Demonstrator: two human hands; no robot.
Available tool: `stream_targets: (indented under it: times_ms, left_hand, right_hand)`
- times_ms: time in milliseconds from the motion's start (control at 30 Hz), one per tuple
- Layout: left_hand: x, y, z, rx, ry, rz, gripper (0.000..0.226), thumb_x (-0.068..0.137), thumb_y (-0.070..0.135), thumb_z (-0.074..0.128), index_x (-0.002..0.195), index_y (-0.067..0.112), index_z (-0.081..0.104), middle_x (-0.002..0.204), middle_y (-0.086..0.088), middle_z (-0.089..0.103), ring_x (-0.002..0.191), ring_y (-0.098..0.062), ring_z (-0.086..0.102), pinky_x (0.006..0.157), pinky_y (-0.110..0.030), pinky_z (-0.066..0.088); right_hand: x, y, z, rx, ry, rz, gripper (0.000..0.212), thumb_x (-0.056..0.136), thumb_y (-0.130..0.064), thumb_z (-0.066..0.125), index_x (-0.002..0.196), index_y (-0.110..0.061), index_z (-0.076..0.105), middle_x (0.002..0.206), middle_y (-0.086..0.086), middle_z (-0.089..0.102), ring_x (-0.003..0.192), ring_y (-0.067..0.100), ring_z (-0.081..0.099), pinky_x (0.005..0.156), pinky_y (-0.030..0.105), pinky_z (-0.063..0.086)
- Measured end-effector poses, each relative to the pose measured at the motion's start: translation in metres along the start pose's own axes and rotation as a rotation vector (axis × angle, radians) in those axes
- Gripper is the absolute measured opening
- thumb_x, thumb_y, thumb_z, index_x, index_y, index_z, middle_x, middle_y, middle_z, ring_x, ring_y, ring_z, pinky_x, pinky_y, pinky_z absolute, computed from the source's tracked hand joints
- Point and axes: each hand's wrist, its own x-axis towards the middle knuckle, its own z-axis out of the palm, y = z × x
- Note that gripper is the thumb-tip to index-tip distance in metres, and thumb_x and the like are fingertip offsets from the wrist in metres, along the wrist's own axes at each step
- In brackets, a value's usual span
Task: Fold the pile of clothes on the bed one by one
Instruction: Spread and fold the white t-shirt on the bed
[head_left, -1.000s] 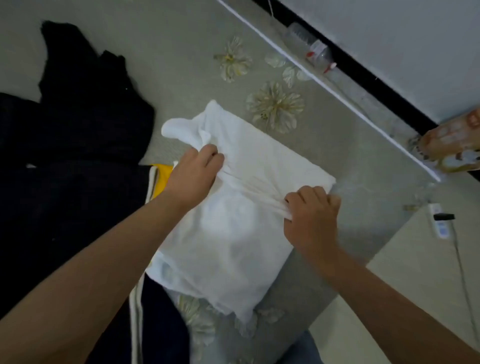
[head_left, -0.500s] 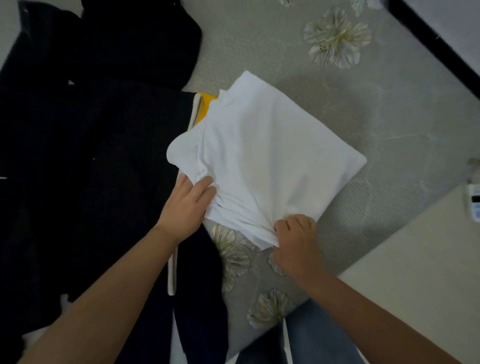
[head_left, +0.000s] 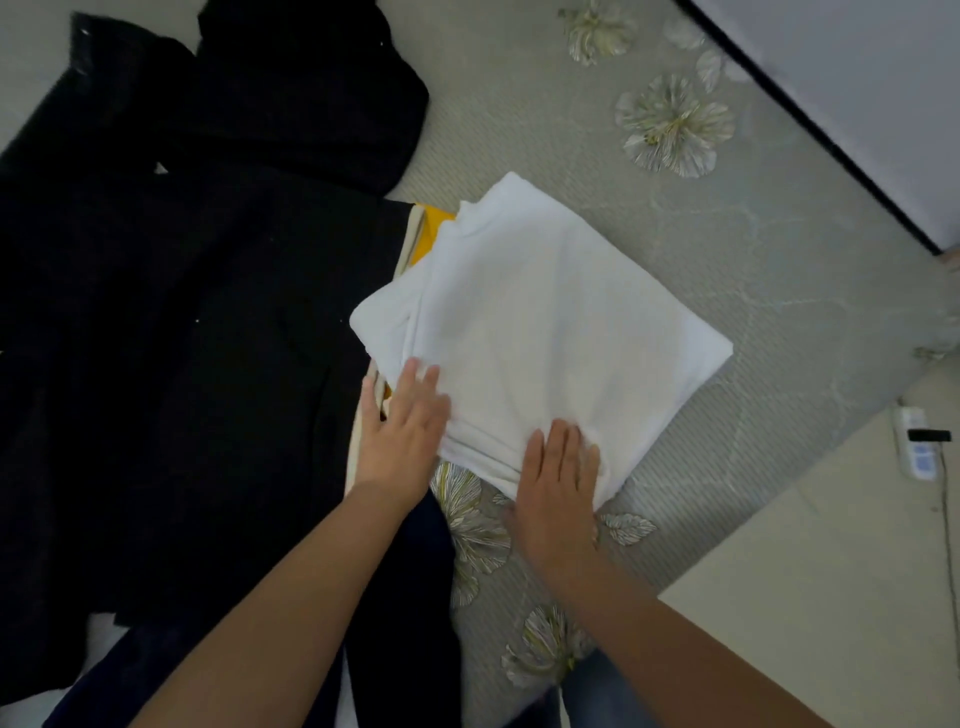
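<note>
Both hands lie flat with fingers spread: the left hand (head_left: 402, 431) and the right hand (head_left: 558, 483) press the near edge of the folded white shirt (head_left: 545, 332). It rests on the grey flowery bed (head_left: 727, 270), partly on the dark clothes pile (head_left: 182, 312). Half a second ago both hands pinched that edge. The bed edge and pale floor (head_left: 810, 597) are just right.

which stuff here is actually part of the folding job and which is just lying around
Part of the job:
white garment, folded, pressed flat by left hand and right hand
black clothes spread beside it
yellow item partly under the white one

Just lying about:
power strip on the floor
</note>
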Motion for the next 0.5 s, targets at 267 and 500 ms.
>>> stream_targets:
  times_ms: [267,500]
  left_hand:
    - [0.031,0.010,0.004,-0.037,-0.084,0.159,0.083,0.092,0.047,0.038,0.144,0.003,-0.009,0.154,-0.015,-0.009,0.142,-0.029,-0.010,0.111,-0.039,-0.016]
    - [0.037,0.037,-0.001,-0.086,-0.027,0.123,0.059,0.096,0.016,0.026,0.143,-0.004,-0.004,0.154,-0.019,0.001,0.142,-0.032,-0.003,0.111,-0.042,-0.016]
  right_hand:
    - [0.026,0.019,0.014,-0.131,0.173,-0.101,0.054,0.043,-0.026,0.086,0.090,-0.003,0.073,0.095,0.019,0.071,0.088,0.030,0.069,0.085,0.047,0.050]
    - [0.036,0.061,-0.015,-0.069,0.213,-0.235,0.063,0.013,-0.023,0.087,0.068,0.003,0.072,0.059,0.010,0.068,0.053,0.019,0.066,0.058,0.026,0.057]
